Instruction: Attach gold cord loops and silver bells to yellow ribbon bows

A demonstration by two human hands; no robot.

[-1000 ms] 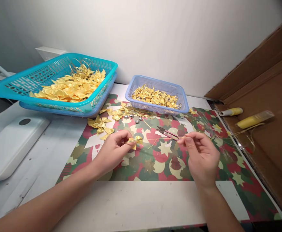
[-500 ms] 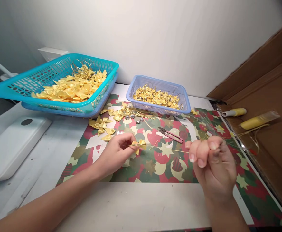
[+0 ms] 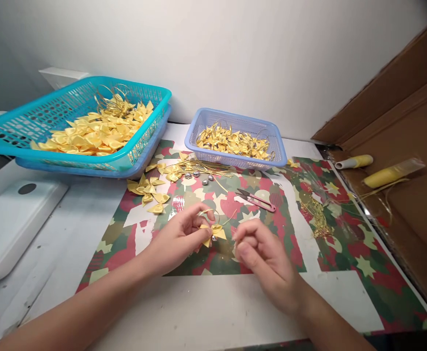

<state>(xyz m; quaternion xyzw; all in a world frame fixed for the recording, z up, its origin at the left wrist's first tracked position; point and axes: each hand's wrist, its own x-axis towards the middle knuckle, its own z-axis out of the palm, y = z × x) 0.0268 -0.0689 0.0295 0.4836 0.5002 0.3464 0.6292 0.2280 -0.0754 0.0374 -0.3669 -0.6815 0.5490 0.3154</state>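
Observation:
Between the thumb and fingers of my left hand [image 3: 187, 234] is a yellow ribbon bow [image 3: 219, 231]. A small silver bell [image 3: 214, 238] sits at its middle, and a loop of gold cord [image 3: 217, 213] stands up above it. Just to the right, my right hand [image 3: 262, 258] is closed with curled fingers, apart from the bow; whatever its fingertips hold, if anything, does not show. Pink-handled thread snips [image 3: 258, 200] lie beyond the hands. Loose yellow bows [image 3: 148, 189], several silver bells [image 3: 205, 182] and gold cords [image 3: 213, 168] lie behind my left hand.
A turquoise basket [image 3: 135, 151] heaped with yellow bows stands back left, stacked on a blue one. A lilac basket [image 3: 231, 160] holds belled bows. A white device [image 3: 12, 229] lies left. Gold cord scraps [image 3: 319, 219] lie right, beside yellow thread spools [image 3: 385, 176] by the cardboard [image 3: 399, 107].
My right hand has come in leftward from the right, and the taut cord between the hands is gone. The bow in my left hand now faces up, showing its bell and loop.

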